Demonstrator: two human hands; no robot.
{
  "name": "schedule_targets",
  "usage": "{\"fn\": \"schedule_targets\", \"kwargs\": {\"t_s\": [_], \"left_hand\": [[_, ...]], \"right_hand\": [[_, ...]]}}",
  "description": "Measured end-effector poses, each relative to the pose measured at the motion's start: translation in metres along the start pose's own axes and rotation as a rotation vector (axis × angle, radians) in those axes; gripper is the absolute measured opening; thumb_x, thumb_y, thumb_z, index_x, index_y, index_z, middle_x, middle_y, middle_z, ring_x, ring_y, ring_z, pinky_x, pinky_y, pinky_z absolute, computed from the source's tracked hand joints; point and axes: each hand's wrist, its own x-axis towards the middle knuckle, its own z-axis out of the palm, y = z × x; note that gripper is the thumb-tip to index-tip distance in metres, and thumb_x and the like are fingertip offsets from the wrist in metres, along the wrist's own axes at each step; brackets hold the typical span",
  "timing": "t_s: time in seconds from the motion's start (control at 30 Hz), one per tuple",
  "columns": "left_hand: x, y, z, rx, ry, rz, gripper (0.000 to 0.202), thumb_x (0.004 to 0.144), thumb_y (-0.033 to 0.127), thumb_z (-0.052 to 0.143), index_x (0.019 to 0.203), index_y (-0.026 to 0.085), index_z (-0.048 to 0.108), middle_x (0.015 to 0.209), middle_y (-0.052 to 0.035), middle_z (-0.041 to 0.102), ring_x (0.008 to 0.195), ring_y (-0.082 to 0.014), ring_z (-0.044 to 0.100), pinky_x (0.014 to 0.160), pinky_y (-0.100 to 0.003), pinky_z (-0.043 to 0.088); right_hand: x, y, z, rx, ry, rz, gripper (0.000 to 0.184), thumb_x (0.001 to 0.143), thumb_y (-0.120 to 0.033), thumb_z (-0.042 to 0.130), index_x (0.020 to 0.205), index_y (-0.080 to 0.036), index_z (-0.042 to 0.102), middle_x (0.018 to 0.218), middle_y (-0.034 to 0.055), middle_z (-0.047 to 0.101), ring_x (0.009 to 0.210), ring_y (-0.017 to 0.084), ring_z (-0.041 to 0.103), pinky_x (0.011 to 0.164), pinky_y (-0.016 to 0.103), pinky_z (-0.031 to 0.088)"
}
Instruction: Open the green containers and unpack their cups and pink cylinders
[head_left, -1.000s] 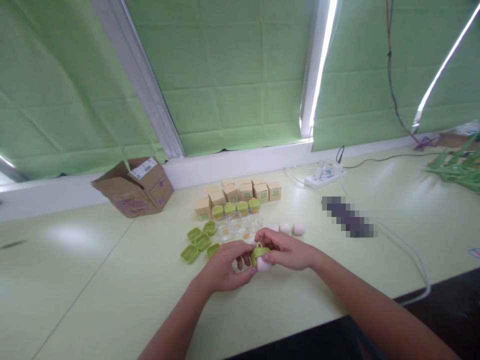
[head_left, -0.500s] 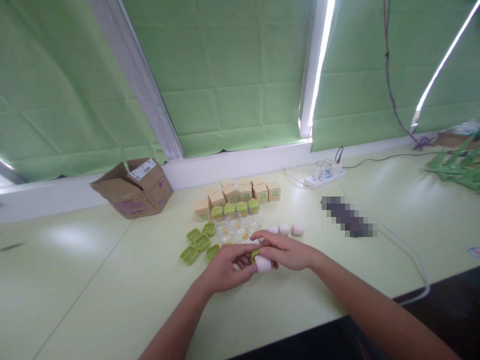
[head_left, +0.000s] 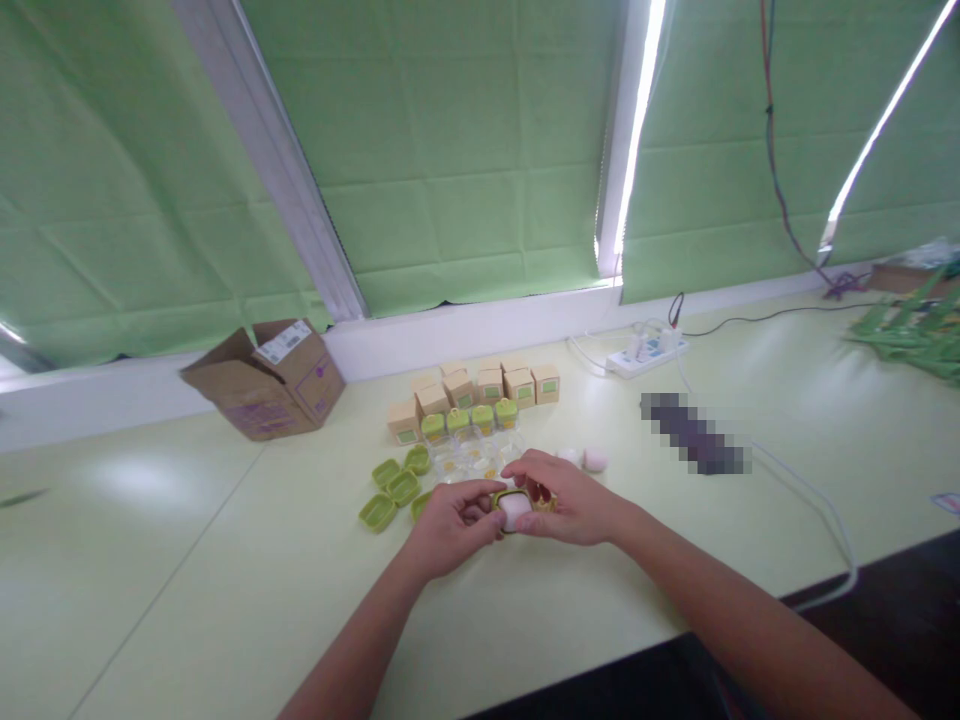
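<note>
Between my two hands is a small green lid [head_left: 496,498], turned so that its hollow faces me. A rounded pale pink piece [head_left: 514,511] sits within its rim. My left hand [head_left: 456,527] pinches the left side, its thumb at the rim. From the right, my right hand [head_left: 576,502] is closed around the other side with its thumb against the pink piece. Loose green lids [head_left: 403,487] lie left of my hands. Clear cups [head_left: 466,460] stand just behind, partly hidden by my fingers. More pale pink pieces [head_left: 595,459] are to the right.
Several green-capped containers [head_left: 482,420] stand in a row behind the cups. Small tan boxes [head_left: 490,384] are behind them. An open carton [head_left: 300,385] stands at the back left. On the right are a power strip [head_left: 646,354], a white cable [head_left: 814,490] and a blurred-out dark object [head_left: 694,432].
The pink piece has moved slightly left and turned; it now shows framed by the green rim. My right hand has shifted left and covers more of the loose pink pieces.
</note>
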Motion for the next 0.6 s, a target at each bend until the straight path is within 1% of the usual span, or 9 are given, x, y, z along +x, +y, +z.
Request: {"fn": "schedule_targets", "kwargs": {"t_s": [0.1, 0.23, 0.4, 0.6], "left_hand": [[0.001, -0.003, 0.000, -0.009, 0.022, -0.027, 0.032, 0.072, 0.021, 0.062, 0.103, 0.011, 0.066, 0.064, -0.0007, 0.064, 0.053, -0.0122, 0.063, 0.052, -0.021, 0.050], [0.002, -0.003, 0.000, -0.030, 0.013, -0.052, 0.033, 0.073, 0.023, 0.062, 0.105, 0.012, 0.065, 0.064, -0.0001, 0.064, 0.054, -0.0123, 0.063, 0.052, -0.021, 0.050], [0.002, 0.000, 0.002, -0.026, 0.030, -0.068, 0.029, 0.073, 0.023, 0.062, 0.100, 0.012, 0.066, 0.061, 0.0005, 0.064, 0.053, -0.0125, 0.063, 0.051, -0.021, 0.049], [0.002, -0.002, 0.004, -0.032, 0.034, -0.066, 0.029, 0.075, 0.023, 0.060, 0.101, 0.011, 0.066, 0.060, -0.0005, 0.065, 0.052, -0.0120, 0.061, 0.050, -0.020, 0.047]], "right_hand": [[0.000, 0.000, 0.002, -0.045, 0.018, -0.022, 0.060, 0.070, -0.052, 0.071, 0.117, -0.019, 0.054, 0.103, 0.0079, 0.054, 0.082, 0.017, 0.054, 0.077, 0.033, 0.045], [0.000, -0.001, 0.005, -0.075, 0.034, -0.082, 0.063, 0.068, -0.053, 0.072, 0.119, -0.020, 0.055, 0.105, 0.0089, 0.054, 0.094, 0.020, 0.055, 0.084, 0.034, 0.046], [0.001, 0.002, 0.009, -0.119, 0.057, -0.138, 0.053, 0.074, -0.050, 0.068, 0.118, -0.021, 0.058, 0.101, 0.0082, 0.057, 0.091, 0.019, 0.056, 0.081, 0.033, 0.048], [0.001, 0.005, 0.012, -0.154, 0.103, -0.186, 0.045, 0.079, -0.046, 0.064, 0.116, -0.020, 0.060, 0.098, 0.0089, 0.059, 0.086, 0.018, 0.057, 0.076, 0.031, 0.049]]}}
